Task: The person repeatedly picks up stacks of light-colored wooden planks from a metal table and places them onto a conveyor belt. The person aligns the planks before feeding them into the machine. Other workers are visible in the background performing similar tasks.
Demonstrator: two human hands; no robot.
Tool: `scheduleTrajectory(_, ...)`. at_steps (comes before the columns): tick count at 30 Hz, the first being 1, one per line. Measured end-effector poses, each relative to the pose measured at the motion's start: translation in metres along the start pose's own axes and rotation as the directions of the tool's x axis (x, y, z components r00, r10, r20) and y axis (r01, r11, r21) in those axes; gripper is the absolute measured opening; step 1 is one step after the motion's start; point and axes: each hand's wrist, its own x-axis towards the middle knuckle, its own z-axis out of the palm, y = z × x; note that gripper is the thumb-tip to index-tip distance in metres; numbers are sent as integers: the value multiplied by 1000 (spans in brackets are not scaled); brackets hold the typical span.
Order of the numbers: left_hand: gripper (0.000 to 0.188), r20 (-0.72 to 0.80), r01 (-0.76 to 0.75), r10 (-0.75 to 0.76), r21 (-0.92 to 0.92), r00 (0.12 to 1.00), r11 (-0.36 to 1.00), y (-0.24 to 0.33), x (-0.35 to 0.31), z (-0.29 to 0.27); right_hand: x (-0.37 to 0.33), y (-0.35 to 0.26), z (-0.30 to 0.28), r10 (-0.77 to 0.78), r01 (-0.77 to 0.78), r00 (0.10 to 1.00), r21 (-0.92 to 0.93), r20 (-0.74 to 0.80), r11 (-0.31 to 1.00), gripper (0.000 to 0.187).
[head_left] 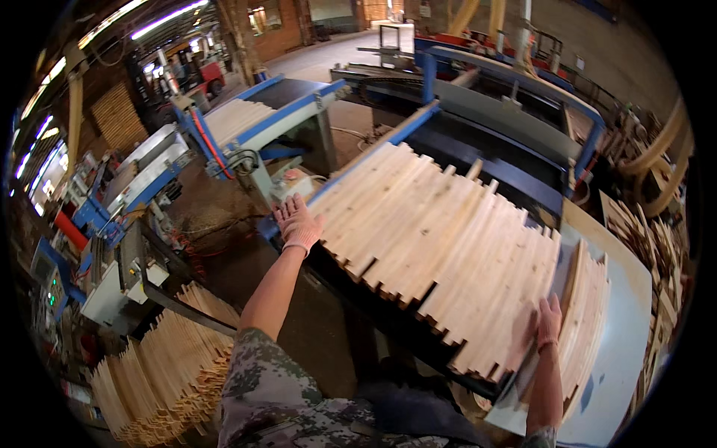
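Note:
A broad row of pale wooden strips (426,224) lies side by side, with uneven ends, on a dark machine bed (448,142) with blue side rails. In a light pinkish work glove, my left hand (299,224) rests at the row's left edge, by the blue rail, fingers stretched out. My right hand (549,322), gloved too, is at the row's right edge, fingers extended along the outermost strip. Neither hand is wrapped around anything. Just right of that hand, a smaller bunch of strips (586,317) lies on a grey metal side table (616,351).
Stacked wooden strips (164,366) stand at the lower left. Beyond my left hand is another blue-framed machine (287,119) carrying strips. A blue frame (515,63) spans the bed's far end. Scrap wood (650,276) piles up at right; a red forklift (211,76) stands far back.

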Motion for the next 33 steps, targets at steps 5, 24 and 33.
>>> scheduleTrajectory(5, 98, 44, 15, -18, 77, 999, 997, -4, 71, -29, -17, 42, -18, 22, -28, 991, -41, -132, 999, 72)
scheduleTrajectory(24, 44, 321, 489, 863, -866, 391, 100, 5, -112, 0, -71, 19, -12, 61, -75, 997, 402, 47, 913, 63)
scheduleTrajectory(33, 39, 443, 501, 752, -563, -488, 657, 27, -383, 77, -276, -4, 27, 274, -367, 922, 393, 273, 843, 70)
